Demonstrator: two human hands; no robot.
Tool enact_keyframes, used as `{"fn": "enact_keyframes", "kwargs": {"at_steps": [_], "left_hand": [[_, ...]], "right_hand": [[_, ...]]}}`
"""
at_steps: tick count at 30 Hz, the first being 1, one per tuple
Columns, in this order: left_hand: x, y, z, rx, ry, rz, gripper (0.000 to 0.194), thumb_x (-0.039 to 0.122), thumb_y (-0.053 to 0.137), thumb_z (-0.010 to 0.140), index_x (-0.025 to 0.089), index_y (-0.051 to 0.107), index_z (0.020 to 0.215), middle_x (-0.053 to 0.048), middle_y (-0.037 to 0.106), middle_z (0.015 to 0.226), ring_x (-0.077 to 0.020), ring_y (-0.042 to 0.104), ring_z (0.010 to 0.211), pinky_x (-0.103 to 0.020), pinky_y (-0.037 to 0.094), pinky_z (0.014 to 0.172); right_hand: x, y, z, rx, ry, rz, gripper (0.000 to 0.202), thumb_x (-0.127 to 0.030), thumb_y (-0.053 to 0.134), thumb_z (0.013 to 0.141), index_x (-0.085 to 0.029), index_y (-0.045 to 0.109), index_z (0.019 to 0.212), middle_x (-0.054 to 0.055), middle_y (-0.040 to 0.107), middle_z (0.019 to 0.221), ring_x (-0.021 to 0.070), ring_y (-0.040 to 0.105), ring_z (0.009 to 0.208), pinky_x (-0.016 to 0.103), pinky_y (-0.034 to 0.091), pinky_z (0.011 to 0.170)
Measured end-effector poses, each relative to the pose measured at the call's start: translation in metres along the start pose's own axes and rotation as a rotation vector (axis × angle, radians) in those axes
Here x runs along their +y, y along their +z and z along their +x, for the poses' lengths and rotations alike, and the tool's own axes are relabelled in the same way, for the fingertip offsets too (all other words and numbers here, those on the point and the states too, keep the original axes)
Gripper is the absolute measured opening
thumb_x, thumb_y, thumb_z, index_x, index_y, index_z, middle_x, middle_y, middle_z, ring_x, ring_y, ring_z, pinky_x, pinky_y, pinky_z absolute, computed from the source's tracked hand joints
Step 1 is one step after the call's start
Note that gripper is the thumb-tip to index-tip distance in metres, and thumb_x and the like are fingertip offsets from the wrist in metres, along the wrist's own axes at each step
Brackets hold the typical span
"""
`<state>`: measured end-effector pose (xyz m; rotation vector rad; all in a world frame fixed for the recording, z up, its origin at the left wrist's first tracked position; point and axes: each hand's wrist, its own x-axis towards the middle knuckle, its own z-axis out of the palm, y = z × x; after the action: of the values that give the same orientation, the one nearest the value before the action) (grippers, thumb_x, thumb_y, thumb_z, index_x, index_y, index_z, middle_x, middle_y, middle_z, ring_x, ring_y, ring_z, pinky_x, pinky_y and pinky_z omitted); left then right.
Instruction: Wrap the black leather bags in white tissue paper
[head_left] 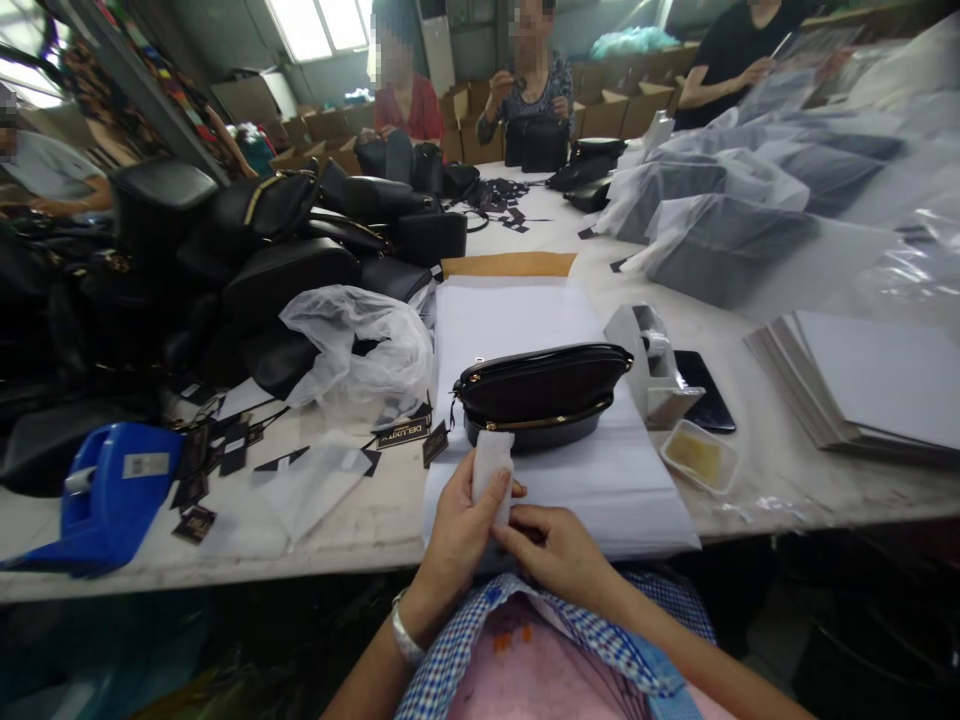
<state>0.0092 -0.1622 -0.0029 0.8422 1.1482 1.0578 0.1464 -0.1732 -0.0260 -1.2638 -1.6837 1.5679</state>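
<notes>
My left hand [460, 517] is closed around a small folded piece of white, thin wrapping material [493, 462], held upright at the table's front edge. Close beside it, my right hand [553, 545] has its fingers bent and pinched at the lower end of that white piece; exactly what they grip is partly hidden. Just beyond both hands a black handbag [541, 392] with gold zips rests on a stack of white paper sheets [517, 310]. A black tag [436, 444] hangs at the bag's left end.
Black bags [292, 270] are heaped at left, near crumpled clear plastic [367, 350], loose black tags [196, 470] and a blue tape dispenser [120, 495]. At right are a grey tape dispenser [651, 365], a phone [703, 392], a small plastic tub [699, 455] and stacked boards [877, 385]. Several people work beyond.
</notes>
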Motion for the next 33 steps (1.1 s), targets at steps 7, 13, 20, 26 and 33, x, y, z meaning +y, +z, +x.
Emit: {"fn": "enact_keyframes", "kwargs": {"at_steps": [7, 13, 20, 26, 33], "left_hand": [[-0.006, -0.01, -0.013, 0.019, -0.062, -0.063, 0.047, 0.052, 0.058, 0.089, 0.018, 0.057, 0.121, -0.011, 0.068, 0.109, -0.0206, 0.066, 0.085, -0.026, 0.052, 0.064], [-0.023, -0.031, -0.032, -0.034, -0.136, 0.081, 0.038, 0.051, 0.064, 0.085, 0.015, 0.065, 0.099, -0.008, 0.071, 0.1, -0.0238, 0.066, 0.091, -0.034, 0.051, 0.086], [-0.034, -0.028, -0.03, 0.099, -0.194, -0.05, 0.046, 0.057, 0.073, 0.075, 0.017, 0.065, 0.098, -0.005, 0.075, 0.092, -0.0226, 0.07, 0.087, -0.031, 0.055, 0.081], [-0.041, -0.03, -0.026, 0.143, -0.277, -0.101, 0.053, 0.059, 0.082, 0.063, 0.019, 0.067, 0.095, -0.003, 0.076, 0.091, -0.0212, 0.073, 0.081, -0.028, 0.058, 0.079], [-0.041, -0.03, -0.024, 0.195, -0.234, -0.067, 0.055, 0.061, 0.081, 0.062, 0.02, 0.068, 0.095, -0.005, 0.077, 0.09, -0.0243, 0.074, 0.082, -0.031, 0.059, 0.079]], "right_hand": [[0.009, -0.005, 0.0, -0.055, 0.02, 0.173, 0.041, -0.05, 0.058, 0.091, -0.015, 0.068, 0.072, -0.001, 0.06, 0.058, 0.011, 0.053, 0.05, 0.02, 0.039, 0.049], [0.012, -0.003, 0.004, -0.065, 0.053, 0.154, 0.041, -0.05, 0.057, 0.092, -0.016, 0.069, 0.074, -0.003, 0.059, 0.056, 0.0105, 0.054, 0.049, 0.019, 0.04, 0.049], [-0.011, -0.084, -0.013, 0.16, -0.141, -0.247, 0.029, -0.041, 0.056, 0.093, -0.019, 0.074, 0.084, 0.002, 0.072, 0.078, 0.0146, 0.064, 0.061, 0.024, 0.051, 0.065], [0.008, -0.214, -0.001, 1.048, -0.137, -0.787, 0.036, -0.044, 0.059, 0.089, -0.018, 0.071, 0.112, 0.013, 0.061, 0.132, 0.0305, 0.052, 0.126, 0.045, 0.035, 0.11], [0.043, -0.25, 0.032, 0.878, 0.033, -0.083, 0.029, -0.047, 0.07, 0.078, -0.019, 0.078, 0.084, 0.012, 0.059, 0.137, 0.0297, 0.053, 0.127, 0.044, 0.037, 0.11]]}}
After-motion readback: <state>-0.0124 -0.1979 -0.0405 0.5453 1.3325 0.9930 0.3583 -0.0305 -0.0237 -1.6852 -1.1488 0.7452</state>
